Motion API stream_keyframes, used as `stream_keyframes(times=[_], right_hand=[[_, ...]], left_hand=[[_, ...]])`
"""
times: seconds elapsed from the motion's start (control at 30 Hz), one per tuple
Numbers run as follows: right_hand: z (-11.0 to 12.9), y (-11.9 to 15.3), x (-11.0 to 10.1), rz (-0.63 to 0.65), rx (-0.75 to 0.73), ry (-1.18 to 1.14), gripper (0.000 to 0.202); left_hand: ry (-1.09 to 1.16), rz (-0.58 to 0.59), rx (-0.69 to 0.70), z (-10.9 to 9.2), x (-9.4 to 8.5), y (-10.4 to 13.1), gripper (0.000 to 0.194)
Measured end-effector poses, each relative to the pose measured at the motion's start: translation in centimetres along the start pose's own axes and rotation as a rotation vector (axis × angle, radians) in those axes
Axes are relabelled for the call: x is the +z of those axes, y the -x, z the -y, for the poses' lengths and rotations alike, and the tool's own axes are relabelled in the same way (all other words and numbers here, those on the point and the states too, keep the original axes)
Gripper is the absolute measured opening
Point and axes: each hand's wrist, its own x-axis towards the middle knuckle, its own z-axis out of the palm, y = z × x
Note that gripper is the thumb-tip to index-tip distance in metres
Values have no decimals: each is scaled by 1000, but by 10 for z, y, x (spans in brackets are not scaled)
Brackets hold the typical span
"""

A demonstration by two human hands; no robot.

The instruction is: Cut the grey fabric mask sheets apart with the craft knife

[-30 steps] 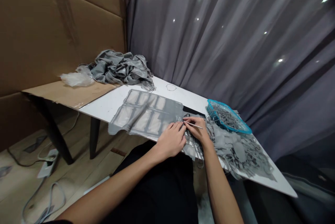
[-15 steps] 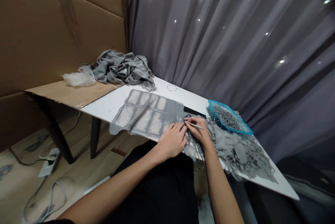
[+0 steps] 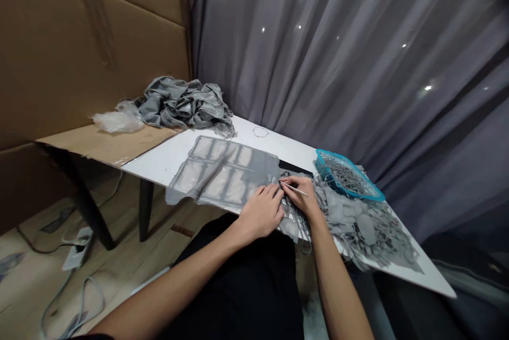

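A grey, semi-sheer fabric sheet [image 3: 228, 167] with rows of pale rectangular pockets lies over the table's front edge. My left hand [image 3: 262, 210] is on its right end, fingers bent and pressed together on the cloth; the thumb side is partly hidden. My right hand [image 3: 300, 197] grips a thin, pale, pen-like tool [image 3: 295, 189], its tip pointing left to the fabric by my left fingertips. What the tip touches is too small to make out. Beneath and beside my right hand are gathered grey strips and cords [image 3: 294, 218].
A blue plastic basket [image 3: 376, 191] of thin grey cords stands at the back right. Grey fabric scraps [image 3: 369, 228] heap before it. On the far left lie crumpled grey cloth [image 3: 186, 104] and a clear plastic bag [image 3: 119, 117]. A loop of cord [image 3: 261, 132] lies on the white table [image 3: 155, 162].
The whole view shifts slightly. Both hands stay at the same place on the fabric, and the tool keeps nearly the same angle.
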Motion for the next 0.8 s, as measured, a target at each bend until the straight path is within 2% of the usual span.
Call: stream_keyframes(times=[0.47,0.8], right_hand=[[-4,-1,2,9,-24,69,16],[-4,-2,7,-38,-9,150,16]], left_hand=[[14,-5,12,0,-1,0,48],[-3,10,12,0,1,0,50]])
